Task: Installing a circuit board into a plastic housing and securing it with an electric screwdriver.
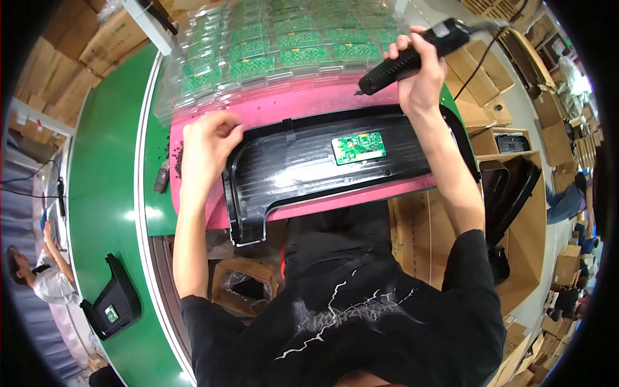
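Note:
My right hand [422,74] is wrapped round a black electric screwdriver [403,64], its tip pointing down and left above the pink mat [303,97]. Under my arms lies a long black plastic housing [290,164], open side up. A small green circuit board [345,155] sits inside it, right of the middle. My left hand [213,137] is closed in a pinch beside the housing's left end. Whatever those fingers hold, if anything, is hidden. Close to that wrist, small dark screws [178,161] are scattered at the mat's left edge.
Clear plastic trays [284,45] of green boards are stacked behind the mat. A dark cylindrical object [162,180] lies left of the screws. Another black housing [116,300] rests on the green conveyor [106,180], near another person [55,280]. Cardboard boxes [525,238] with black parts stand at right.

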Demonstrator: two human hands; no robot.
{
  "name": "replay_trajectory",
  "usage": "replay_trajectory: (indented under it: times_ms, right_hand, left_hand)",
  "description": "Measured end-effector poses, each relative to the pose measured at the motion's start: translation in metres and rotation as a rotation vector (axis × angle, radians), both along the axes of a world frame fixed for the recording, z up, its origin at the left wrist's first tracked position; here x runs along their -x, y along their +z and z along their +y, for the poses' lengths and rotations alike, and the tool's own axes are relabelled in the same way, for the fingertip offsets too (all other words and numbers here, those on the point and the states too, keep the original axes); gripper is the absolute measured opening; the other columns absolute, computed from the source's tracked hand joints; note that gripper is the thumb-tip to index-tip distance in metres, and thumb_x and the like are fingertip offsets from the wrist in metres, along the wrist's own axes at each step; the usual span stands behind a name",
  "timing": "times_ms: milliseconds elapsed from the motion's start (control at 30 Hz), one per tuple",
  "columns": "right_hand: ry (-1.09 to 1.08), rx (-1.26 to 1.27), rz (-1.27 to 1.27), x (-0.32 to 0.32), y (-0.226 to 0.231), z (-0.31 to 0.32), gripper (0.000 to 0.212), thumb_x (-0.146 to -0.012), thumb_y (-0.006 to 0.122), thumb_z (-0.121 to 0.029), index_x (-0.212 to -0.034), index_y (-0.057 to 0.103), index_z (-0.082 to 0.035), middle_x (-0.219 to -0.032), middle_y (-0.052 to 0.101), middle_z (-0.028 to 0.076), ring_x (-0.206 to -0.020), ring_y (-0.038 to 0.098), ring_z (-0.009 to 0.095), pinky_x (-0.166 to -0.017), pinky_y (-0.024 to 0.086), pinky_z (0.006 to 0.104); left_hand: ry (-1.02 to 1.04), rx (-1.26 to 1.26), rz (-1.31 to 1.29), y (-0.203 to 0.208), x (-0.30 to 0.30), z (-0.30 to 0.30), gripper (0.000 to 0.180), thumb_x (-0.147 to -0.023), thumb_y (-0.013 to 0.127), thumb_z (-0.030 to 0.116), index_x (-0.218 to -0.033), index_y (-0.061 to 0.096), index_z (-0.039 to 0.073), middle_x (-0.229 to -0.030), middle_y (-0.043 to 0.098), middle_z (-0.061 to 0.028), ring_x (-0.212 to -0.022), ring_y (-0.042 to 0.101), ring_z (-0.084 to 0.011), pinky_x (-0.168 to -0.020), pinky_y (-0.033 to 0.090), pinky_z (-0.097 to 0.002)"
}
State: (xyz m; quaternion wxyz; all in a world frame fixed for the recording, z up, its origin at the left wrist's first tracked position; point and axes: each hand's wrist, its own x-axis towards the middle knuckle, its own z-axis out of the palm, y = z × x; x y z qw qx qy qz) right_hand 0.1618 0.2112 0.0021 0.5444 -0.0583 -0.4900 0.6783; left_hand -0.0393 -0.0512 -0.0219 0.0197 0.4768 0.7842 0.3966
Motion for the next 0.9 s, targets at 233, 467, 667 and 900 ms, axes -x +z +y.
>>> replay_trajectory:
  times_ms: [233, 467, 667, 900]
  right_hand:
    - [0.177, 0.349, 0.187, -0.016, 0.038, -0.066, 0.023, -0.087, 0.054, -0.026, -0.102, 0.051, -0.009, -0.077, 0.052, 0.004, -0.072, 0.052, 0.018, -0.073, 0.045, 0.0392]
    - [0.143, 0.232, 0.246, -0.045, 0.042, -0.079, 0.029, -0.087, 0.051, -0.028, -0.106, 0.051, -0.005, -0.077, 0.046, 0.002, -0.070, 0.044, 0.016, -0.075, 0.040, 0.0378]
    - [0.104, 0.095, 0.281, -0.053, 0.046, -0.081, 0.036, -0.087, 0.051, -0.036, -0.106, 0.050, -0.005, -0.070, 0.042, -0.001, -0.058, 0.040, 0.011, -0.065, 0.038, 0.0326]
    - [0.108, 0.028, 0.290, -0.041, 0.039, -0.078, 0.040, -0.085, 0.054, -0.039, -0.106, 0.051, -0.006, -0.068, 0.043, -0.002, -0.056, 0.039, 0.010, -0.064, 0.037, 0.0310]
  left_hand:
    - [-0.586, -0.234, -0.147, 0.031, -0.056, 0.062, 0.012, -0.079, 0.072, 0.005, -0.090, 0.069, 0.000, -0.084, 0.068, -0.0066, -0.076, 0.065, -0.0127, -0.071, 0.054, -0.0260]
    - [-0.788, -0.239, -0.473, 0.021, -0.061, 0.085, 0.011, -0.081, 0.071, 0.004, -0.091, 0.069, 0.000, -0.088, 0.067, -0.0052, -0.081, 0.064, -0.0109, -0.072, 0.052, -0.0227]
    - [-0.810, -0.295, -0.685, 0.003, -0.053, 0.089, 0.012, -0.085, 0.067, 0.000, -0.096, 0.067, -0.002, -0.093, 0.066, -0.0068, -0.087, 0.063, -0.0111, -0.076, 0.052, -0.0234]
    - [-0.805, -0.158, -0.743, -0.009, -0.045, 0.089, 0.015, -0.089, 0.062, 0.001, -0.103, 0.064, -0.003, -0.097, 0.066, -0.0081, -0.092, 0.064, -0.0133, -0.077, 0.053, -0.0241]
